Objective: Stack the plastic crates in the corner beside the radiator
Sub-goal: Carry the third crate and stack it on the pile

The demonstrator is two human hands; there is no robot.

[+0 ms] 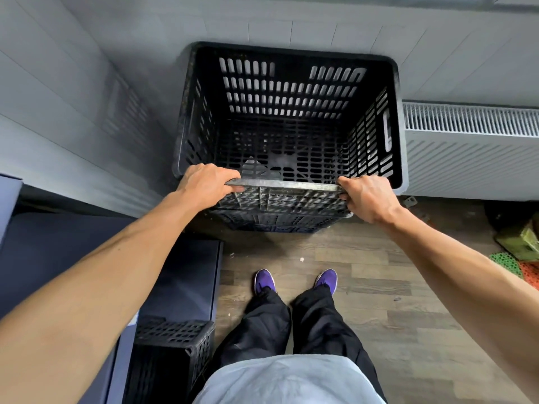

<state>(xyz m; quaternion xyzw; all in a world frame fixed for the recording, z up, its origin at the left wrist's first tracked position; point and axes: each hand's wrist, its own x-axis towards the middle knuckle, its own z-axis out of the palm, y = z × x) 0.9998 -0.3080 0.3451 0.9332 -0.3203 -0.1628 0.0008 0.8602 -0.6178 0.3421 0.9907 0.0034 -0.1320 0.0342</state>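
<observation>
A tall black slotted plastic crate (pixel 287 91) stands in the corner against the grey wall, just left of the white radiator (pixel 472 147). It seems to rest on another black crate (pixel 277 221) whose side shows below the near rim. My left hand (pixel 205 183) grips the near rim at its left end. My right hand (pixel 369 196) grips the same rim at its right end. The crate is empty inside. A further black crate (pixel 172 354) sits on the floor at my lower left.
A dark blue cabinet (pixel 175 275) stands to the left along the wall. Wood-look floor (pixel 379 287) lies under my purple shoes. Green and orange plastic items (pixel 519 255) lie at the right edge below the radiator.
</observation>
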